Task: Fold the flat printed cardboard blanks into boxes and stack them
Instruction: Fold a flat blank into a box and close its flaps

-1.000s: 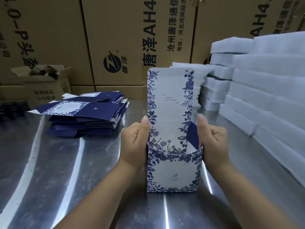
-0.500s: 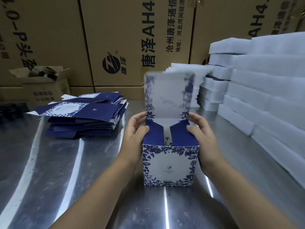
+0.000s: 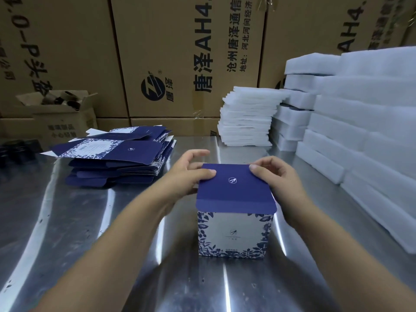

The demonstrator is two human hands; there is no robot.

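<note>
On the steel table (image 3: 90,221), left hand (image 3: 189,176) and right hand (image 3: 279,179) pinch the lid (image 3: 234,188); nearer the wrists, its untucked flap (image 3: 236,204) could crease.

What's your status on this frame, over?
Left hand, right hand grip box at rear corners, thumbs on lid. Tuck flap overhangs front, not inserted. Blank pile sits left, apart.
</note>
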